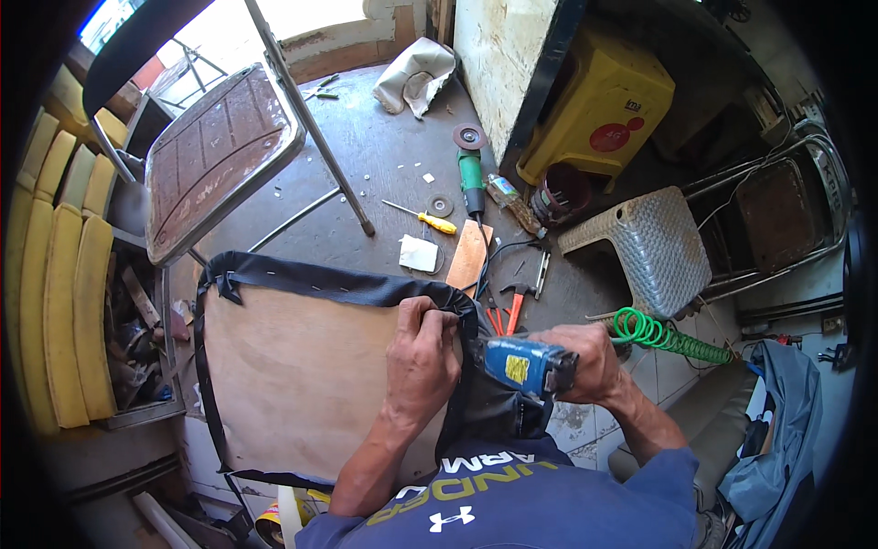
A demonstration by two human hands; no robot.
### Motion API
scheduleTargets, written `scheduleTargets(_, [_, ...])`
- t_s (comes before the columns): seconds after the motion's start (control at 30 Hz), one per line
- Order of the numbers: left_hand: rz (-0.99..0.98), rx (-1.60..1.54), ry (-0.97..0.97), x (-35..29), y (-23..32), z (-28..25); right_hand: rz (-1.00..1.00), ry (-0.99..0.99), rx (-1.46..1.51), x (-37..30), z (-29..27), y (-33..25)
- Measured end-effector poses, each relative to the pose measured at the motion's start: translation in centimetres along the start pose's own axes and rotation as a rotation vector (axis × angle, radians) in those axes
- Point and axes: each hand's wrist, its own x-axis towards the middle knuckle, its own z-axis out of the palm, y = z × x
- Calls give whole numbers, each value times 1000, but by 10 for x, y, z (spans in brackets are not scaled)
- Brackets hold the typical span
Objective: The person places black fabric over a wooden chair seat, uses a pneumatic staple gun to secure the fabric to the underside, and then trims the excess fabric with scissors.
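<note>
A wooden seat panel [302, 366] lies underside up before me, its border wrapped in black upholstery fabric [338, 285]. Along the far edge a few staples show in the folded fabric. My left hand [422, 357] is closed at the panel's right edge, its fingers pinching the black fabric down over the wood. In my right hand [590, 361] is a blue staple gun [521, 364], held with its nose close against that same edge; whether it touches is hidden. A coiled green air hose [672, 340] runs rightward from beside the right hand.
Beyond the panel lie an angle grinder [470, 174], a yellow screwdriver [434, 221], a hammer [517, 306] and a wood offcut [469, 258]. A folding chair [224, 156] stands far left, near stacked yellow foam pads [64, 302]. A silver woven-pattern stool [654, 247] is at right.
</note>
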Motion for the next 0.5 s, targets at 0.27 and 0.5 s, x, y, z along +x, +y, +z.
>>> scheduleTargets(0.27, [195,-114,16,-1,1,-17,20,33,17,-12,-5,-1])
scheduleTargets(0.5, [214,190,82,-12,10,-1,-25,158,-65,-9,-31,20])
